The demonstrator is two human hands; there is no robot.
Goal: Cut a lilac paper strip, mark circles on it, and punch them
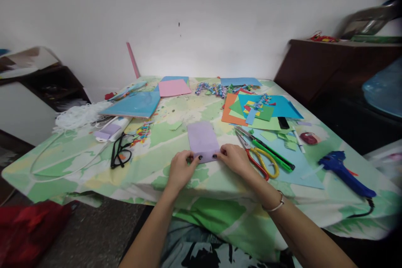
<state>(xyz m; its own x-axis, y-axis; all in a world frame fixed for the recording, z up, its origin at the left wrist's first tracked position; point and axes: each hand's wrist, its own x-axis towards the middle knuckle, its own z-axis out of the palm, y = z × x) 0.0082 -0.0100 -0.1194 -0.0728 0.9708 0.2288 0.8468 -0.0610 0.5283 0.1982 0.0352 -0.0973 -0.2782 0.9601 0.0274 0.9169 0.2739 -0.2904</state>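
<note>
A rectangular piece of purple paper [203,137] lies on the tablecloth in front of me, its near edge folded over in a narrow strip. My left hand [184,166] pinches the left end of that fold, thumb on top. At the right end, my right hand [235,157] grips the fold in the same way. Just right of my right hand lie scissors [263,162] with red and yellow handles, and a green utility knife [279,157] rests beside them.
At right are a blue glue gun [345,171] and stacked coloured paper [234,111]. Black glasses [121,150], a white power strip [114,129], white cord [78,117] and a blue folder [133,104] lie left. Pink paper [174,88] is at the back.
</note>
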